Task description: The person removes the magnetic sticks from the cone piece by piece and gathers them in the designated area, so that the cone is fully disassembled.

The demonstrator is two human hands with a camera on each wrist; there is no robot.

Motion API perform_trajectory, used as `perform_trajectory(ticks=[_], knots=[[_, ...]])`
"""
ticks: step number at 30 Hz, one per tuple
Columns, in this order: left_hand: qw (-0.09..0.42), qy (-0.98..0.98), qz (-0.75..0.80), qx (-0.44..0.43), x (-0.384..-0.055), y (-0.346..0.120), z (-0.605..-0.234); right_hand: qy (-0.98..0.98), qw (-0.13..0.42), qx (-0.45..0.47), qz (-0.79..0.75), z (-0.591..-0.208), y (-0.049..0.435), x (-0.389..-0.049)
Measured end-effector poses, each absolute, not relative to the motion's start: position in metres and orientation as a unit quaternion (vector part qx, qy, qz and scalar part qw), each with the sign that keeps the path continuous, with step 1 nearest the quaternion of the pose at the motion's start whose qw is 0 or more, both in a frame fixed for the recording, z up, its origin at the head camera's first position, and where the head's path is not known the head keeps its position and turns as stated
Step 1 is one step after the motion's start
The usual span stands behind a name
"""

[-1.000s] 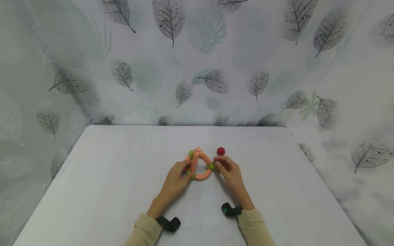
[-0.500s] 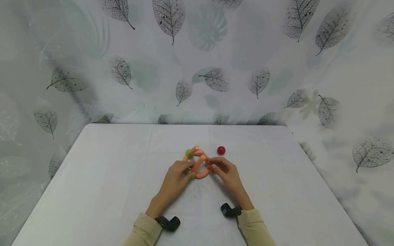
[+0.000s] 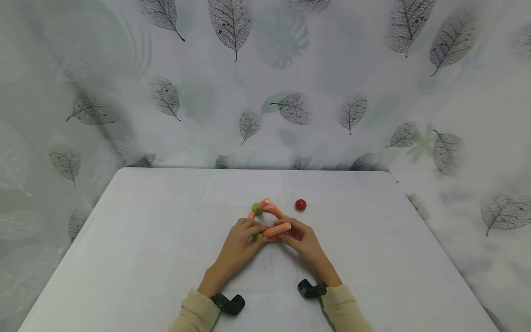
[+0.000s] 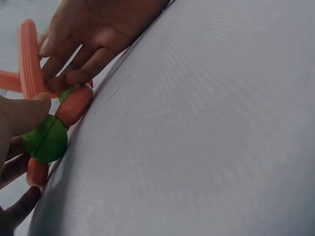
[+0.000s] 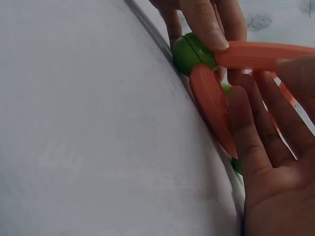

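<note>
- Head: since half a second ago, free end of the orange rod (image 3: 277, 230) has been swung rightward and toward the desk's near edge, to the right hand (image 3: 306, 240). Red ball (image 3: 300, 204) not shifted on the desk (image 3: 145, 240); it is set apart from the frame, nearer the far edge.
- Head: orange-and-green frame (image 3: 274, 210) is placed roughly midway between left and right desk edges, toward the far edge. Rod is carried by its near-left green ball (image 3: 258, 236).
- Head, judgement: ball should be kept steady by the left hand (image 3: 239, 243), rod turned slowly about it from near the free end. Light force advised, so the joint isn't levered apart.
- Left wrist: green ball and rod root gripped by the left hand; thumb laid over the root, other fingers kept behind and below.
- Right wrist: right palm is turned toward the camera, fingers extended below the rod, thumb set against it. Whether the rod is pinched there cannot be told.
</note>
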State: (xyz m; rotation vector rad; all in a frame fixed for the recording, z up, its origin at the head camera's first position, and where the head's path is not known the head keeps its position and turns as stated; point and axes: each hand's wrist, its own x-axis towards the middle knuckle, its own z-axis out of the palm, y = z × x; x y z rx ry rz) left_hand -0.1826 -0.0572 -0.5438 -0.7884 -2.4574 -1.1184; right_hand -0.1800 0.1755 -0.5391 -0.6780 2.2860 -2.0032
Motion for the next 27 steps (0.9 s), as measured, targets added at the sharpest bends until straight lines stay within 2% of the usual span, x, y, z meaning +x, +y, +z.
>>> perform_trajectory(ticks=[8,27], knots=[[0.166,-0.869,-0.385,-0.264,-0.1803,-0.0577,-0.5441,0.709,0.035,-0.238,-0.663,-0.5412,0.1727,-0.1796],[0.178,-0.858,-0.401,-0.267,-0.1825,-0.0573,-0.5449,0.705,0.007,-0.255,-0.661,-0.5440,0.1740,-0.1819]])
